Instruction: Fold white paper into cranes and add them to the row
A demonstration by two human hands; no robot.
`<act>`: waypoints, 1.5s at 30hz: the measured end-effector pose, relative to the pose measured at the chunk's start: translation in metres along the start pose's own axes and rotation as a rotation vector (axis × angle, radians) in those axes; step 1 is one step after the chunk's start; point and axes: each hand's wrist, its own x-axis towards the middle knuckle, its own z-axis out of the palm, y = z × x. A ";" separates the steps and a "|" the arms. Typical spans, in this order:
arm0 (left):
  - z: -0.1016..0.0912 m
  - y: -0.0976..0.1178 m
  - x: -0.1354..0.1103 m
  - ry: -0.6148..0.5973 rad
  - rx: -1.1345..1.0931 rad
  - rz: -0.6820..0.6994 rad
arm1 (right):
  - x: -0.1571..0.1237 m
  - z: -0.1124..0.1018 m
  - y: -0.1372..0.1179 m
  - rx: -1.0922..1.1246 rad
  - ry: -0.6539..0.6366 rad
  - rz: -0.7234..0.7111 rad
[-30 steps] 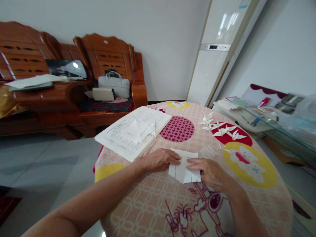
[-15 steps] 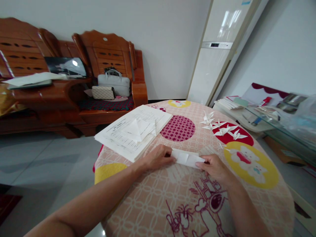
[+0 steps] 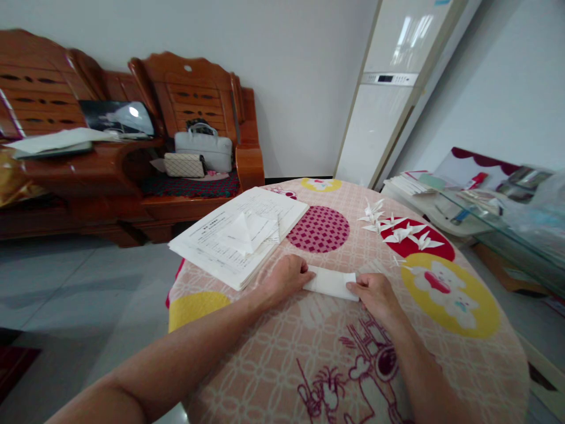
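Note:
A folded strip of white paper point(image 3: 332, 283) lies low over the patterned tablecloth, stretched between both hands. My left hand point(image 3: 289, 278) pinches its left end, fingers closed. At the opposite end, my right hand point(image 3: 375, 291) grips the paper between thumb and fingers. Beyond the right hand, several white folded paper cranes point(image 3: 401, 233) rest on the red and pink part of the cloth. To the left is a stack of printed sheets point(image 3: 212, 247), with folded white paper pieces point(image 3: 247, 233) on top of it.
The round table's cloth point(image 3: 265, 365) reaches toward me. At the right stands a glass-topped shelf point(image 3: 494, 224) with papers and a plastic bag. Behind are a wooden armchair point(image 3: 198, 88) holding a grey bag point(image 3: 207, 150) and a tall white air conditioner point(image 3: 384, 112).
The small folded flap that showed in the middle of the strip is no longer visible; its top now looks smooth. My left hand has shifted slightly left.

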 end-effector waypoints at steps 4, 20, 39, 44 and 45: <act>0.000 0.001 0.000 0.012 0.059 -0.008 | 0.002 0.000 0.002 -0.128 0.033 -0.020; -0.007 -0.002 0.006 -0.102 -0.028 -0.096 | 0.004 -0.002 -0.002 -0.219 0.023 0.060; -0.006 -0.005 0.010 -0.147 -0.029 -0.111 | 0.007 0.001 0.001 -0.244 0.053 0.080; -0.004 -0.008 0.011 -0.146 -0.036 -0.099 | 0.008 0.002 0.003 -0.235 0.057 0.072; -0.004 -0.008 0.011 -0.143 -0.037 -0.095 | 0.008 0.002 0.004 -0.230 0.060 0.068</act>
